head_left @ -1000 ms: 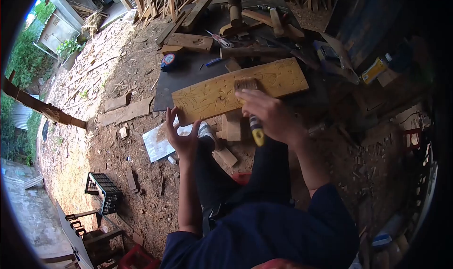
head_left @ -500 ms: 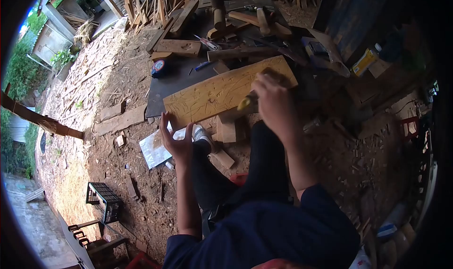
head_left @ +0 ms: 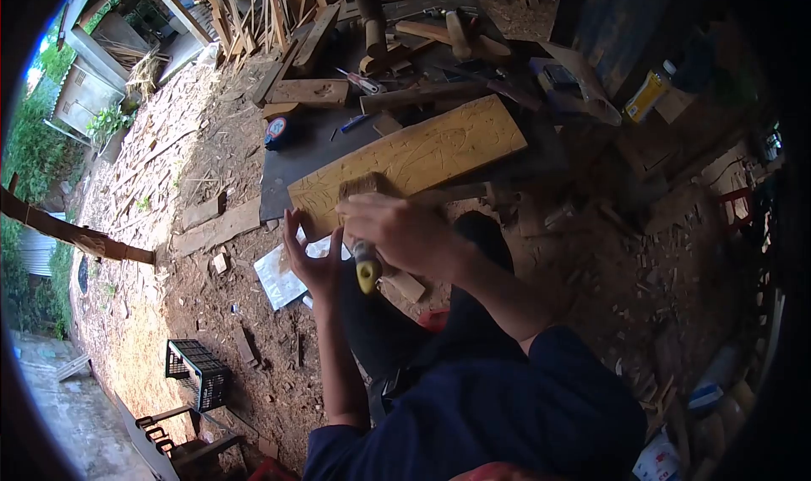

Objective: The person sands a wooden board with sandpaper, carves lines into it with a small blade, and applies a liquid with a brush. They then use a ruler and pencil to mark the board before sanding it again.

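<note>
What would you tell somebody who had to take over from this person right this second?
Right hand: shut around a brush, with the bristles on the left end of the carved board.
Left hand: open, fingers spread, holding nothing, beside that same end. Whether it touches the board is unclear.
Things: the board lies on a dark sheet, with a tape measure past its left end.
Done: carving covers the board's face.
Left: how much has been brushed cannot be told.
</note>
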`<state>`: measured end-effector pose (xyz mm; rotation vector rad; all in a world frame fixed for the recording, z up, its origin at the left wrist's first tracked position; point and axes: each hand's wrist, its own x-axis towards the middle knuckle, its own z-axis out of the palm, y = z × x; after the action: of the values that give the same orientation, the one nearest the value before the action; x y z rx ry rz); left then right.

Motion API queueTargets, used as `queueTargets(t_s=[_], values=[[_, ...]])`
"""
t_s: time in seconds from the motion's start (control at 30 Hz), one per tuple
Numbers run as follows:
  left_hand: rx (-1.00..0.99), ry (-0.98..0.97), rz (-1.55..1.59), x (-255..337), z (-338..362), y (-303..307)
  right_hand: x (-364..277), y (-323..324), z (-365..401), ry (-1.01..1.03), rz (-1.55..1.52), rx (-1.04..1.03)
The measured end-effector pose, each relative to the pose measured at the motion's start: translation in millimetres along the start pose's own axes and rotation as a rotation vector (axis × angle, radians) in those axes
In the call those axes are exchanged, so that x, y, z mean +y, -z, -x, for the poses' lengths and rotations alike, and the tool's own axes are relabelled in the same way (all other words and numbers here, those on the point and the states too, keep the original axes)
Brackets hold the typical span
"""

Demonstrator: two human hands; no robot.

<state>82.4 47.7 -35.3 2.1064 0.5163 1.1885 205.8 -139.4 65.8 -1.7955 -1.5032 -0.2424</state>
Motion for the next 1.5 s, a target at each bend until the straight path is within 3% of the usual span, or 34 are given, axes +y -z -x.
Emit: queueTargets(t_s=[0.03, 0.13, 0.2, 0.27, 0.37, 0.47, 0.5, 0.6, 0.63, 0.73, 0.77, 0.8, 0.87, 0.93, 0.97, 1.1, 1.2, 1.23, 1.37, 1.43, 1.5], values=[[0.002, 0.007, -0.021, 2, -1, 0, 4, 4, -7, -0.042, -0.141, 0.007], [-0.006, 0.037, 0.006, 1, 1, 2, 0, -27, -17, 0.057, 0.132, 0.033], [-0.007, 0.125, 0.167, -19, -1, 3, -21, -53, -16, 0.260, 0.117, -0.018], [-0.009, 0.062, 0.090, -27, 0, 4, -9, -42, -24, 0.210, -0.194, -0.064], [0.004, 0.009, -0.007, 7, -2, 3, 25, -21, -40, -0.012, 0.076, 0.008], [0.004, 0.014, 0.075, 0, -1, 3, 8, -59, -27, 0.217, 0.217, 0.064], [0.004, 0.033, 0.122, -2, -2, 3, -11, -52, -21, 0.278, 0.030, -0.013], [0.017, 0.017, 0.057, 2, -2, 3, 5, -33, -26, 0.062, -0.340, -0.157], [0.020, 0.005, 0.012, -3, -2, 1, 18, -35, -31, 0.049, -0.257, -0.002], [0.019, 0.002, 0.149, -8, 1, 4, 0, -59, -36, 0.185, 0.158, -0.011], [0.061, 0.066, 0.150, -25, 2, 1, -12, -62, -29, 0.303, 0.079, 0.012], [0.125, 0.195, 0.574, -23, -9, 1, -17, -61, -26, 0.332, -0.033, -0.119], [0.044, -0.003, 0.134, -7, 1, 5, -1, -52, -32, 0.168, -0.257, -0.097], [0.033, 0.026, 0.069, 15, 1, 4, 22, -49, -43, 0.079, -0.032, 0.024], [0.039, 0.026, 0.074, 11, 2, 3, 25, -60, -46, 0.101, 0.104, -0.033], [0.101, 0.103, 0.260, -43, 3, 0, 3, -75, -31, 0.348, -0.110, -0.010], [0.005, 0.099, 0.098, 14, 2, 5, 31, -53, -42, 0.107, -0.085, 0.029], [0.008, 0.101, 0.127, 11, 3, 5, 26, -49, -38, 0.105, 0.161, -0.009], [0.005, 0.062, 0.123, -2, 2, 4, -4, -30, 12, 0.290, 0.023, -0.004], [-0.012, 0.059, 0.055, 0, 0, 3, 28, 1, 27, 0.156, 0.066, 0.075], [0.000, 0.053, 0.013, 3, 0, 3, 58, 50, 39, -0.105, 0.212, 0.141]])
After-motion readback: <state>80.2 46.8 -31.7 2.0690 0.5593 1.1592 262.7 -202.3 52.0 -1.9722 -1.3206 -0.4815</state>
